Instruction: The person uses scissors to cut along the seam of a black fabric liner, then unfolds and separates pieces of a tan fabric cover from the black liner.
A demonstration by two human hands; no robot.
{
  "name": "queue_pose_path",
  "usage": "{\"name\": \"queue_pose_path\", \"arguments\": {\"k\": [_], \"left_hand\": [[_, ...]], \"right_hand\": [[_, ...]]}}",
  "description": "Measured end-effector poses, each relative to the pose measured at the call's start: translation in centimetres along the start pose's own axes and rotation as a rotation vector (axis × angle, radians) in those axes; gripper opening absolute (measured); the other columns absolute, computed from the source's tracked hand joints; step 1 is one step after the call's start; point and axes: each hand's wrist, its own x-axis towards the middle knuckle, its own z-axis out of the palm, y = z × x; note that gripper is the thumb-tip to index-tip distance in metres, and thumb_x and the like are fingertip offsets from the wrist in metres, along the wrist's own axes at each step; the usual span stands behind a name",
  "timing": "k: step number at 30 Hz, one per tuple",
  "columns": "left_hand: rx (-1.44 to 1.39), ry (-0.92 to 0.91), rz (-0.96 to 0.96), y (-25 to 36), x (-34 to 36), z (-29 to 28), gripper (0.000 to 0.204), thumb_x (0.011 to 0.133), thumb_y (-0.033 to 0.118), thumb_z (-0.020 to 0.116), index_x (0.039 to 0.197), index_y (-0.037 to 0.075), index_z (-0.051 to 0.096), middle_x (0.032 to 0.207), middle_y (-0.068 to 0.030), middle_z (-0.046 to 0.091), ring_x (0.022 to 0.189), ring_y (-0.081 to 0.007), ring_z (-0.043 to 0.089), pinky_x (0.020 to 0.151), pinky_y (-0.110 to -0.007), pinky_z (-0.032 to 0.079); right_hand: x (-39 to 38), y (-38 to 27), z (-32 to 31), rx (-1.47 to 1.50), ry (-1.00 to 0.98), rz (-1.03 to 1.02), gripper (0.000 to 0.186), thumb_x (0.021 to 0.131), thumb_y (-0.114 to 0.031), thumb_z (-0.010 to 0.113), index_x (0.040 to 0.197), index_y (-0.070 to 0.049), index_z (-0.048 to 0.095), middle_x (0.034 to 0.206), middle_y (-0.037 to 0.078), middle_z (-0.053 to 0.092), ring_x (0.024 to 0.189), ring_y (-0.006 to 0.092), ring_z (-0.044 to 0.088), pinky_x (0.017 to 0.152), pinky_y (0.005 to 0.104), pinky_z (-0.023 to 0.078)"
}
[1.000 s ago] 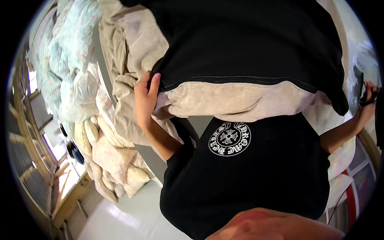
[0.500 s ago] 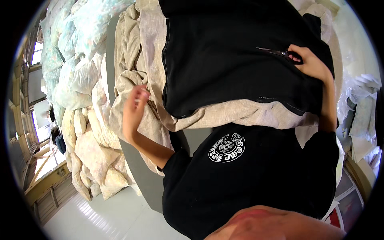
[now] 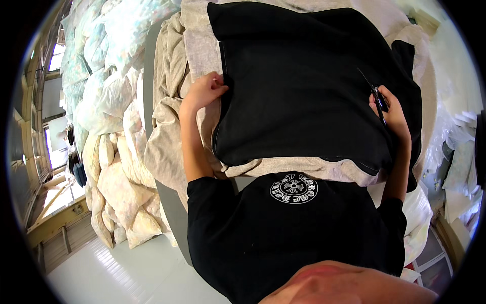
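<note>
A large piece of black fabric (image 3: 304, 91) is spread over beige woven cloth (image 3: 200, 40), light stitching along its left and near edges. My left hand (image 3: 205, 91) is closed at the left edge of the black fabric, thumb and fingertips pinched there. On the right side of the fabric my right hand (image 3: 394, 114) grips a pair of dark scissors (image 3: 375, 93). Their slim blades point away from me and slightly left, over the fabric. Part of the handles is hidden by the fingers.
Rumpled beige cloth (image 3: 169, 121) hangs over the left edge of a grey table (image 3: 174, 218). Large stuffed translucent bags (image 3: 109, 106) are piled to the left, beside a pale floor (image 3: 116, 273). At the right lie clear plastic wrapping (image 3: 439, 131) and stacked white material (image 3: 463, 152).
My left hand has moved up and right from the beige cloth to the black fabric's edge. My right hand has come lower, and the scissors have turned from pointing left to pointing away.
</note>
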Motion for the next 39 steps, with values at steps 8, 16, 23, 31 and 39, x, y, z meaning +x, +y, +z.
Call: {"name": "queue_pose_path", "arguments": {"k": [8,16,23,31,39], "left_hand": [[-0.081,0.135,0.072,-1.2,-0.4,3.4,0.039,0.089,0.006,0.068,0.125,0.006,0.054,0.070,-0.0026,0.054,0.065,-0.0129,0.051,0.063,-0.030,0.044],[-0.114,0.045,0.038,-0.8,-4.0,1.7,0.018,0.095,0.012,0.056,0.104,-0.001,0.065,0.088,-0.0125,0.070,0.079,-0.0200,0.066,0.073,-0.031,0.050],[-0.223,0.278,-0.125,-4.0,-13.1,-0.3,0.019,0.098,0.019,0.060,0.100,0.001,0.065,0.074,0.0003,0.058,0.064,-0.0078,0.047,0.061,-0.024,0.042],[-0.291,0.110,-0.179,-4.8,-17.1,5.4,0.060,0.082,0.046,0.078,0.107,-0.003,0.055,0.082,-0.0125,0.062,0.076,-0.0198,0.059,0.069,-0.035,0.049],[-0.033,0.156,-0.196,-3.4,-13.6,5.0,0.076,0.069,0.061,0.082,0.086,-0.007,0.053,0.067,-0.0190,0.056,0.063,-0.0287,0.056,0.063,-0.040,0.048]], "right_hand": [[0.6,-0.1,0.1,-0.034,-0.038,-0.015,0.016,0.088,-0.003,0.069,0.091,-0.003,0.053,0.079,-0.002,0.051,0.075,0.0045,0.048,0.070,0.0207,0.040],[0.6,0.7,0.4,0.098,-0.037,0.027,0.016,0.087,0.000,0.068,0.093,-0.003,0.053,0.081,-0.003,0.052,0.078,0.0028,0.049,0.072,0.0188,0.039],[0.5,1.0,0.7,0.061,-0.018,-0.055,0.016,0.087,0.007,0.063,0.096,-0.003,0.053,0.085,-0.001,0.053,0.081,0.0073,0.051,0.079,0.0199,0.040],[0.2,0.2,0.8,-0.126,-0.014,0.029,0.015,0.093,-0.011,0.066,0.094,-0.004,0.053,0.083,-0.002,0.050,0.077,0.0051,0.046,0.075,0.0190,0.037],[0.3,-0.2,0.8,-0.091,-0.020,0.001,0.014,0.094,-0.011,0.065,0.095,-0.002,0.054,0.085,-0.001,0.054,0.081,0.0058,0.051,0.078,0.0201,0.040]]}}
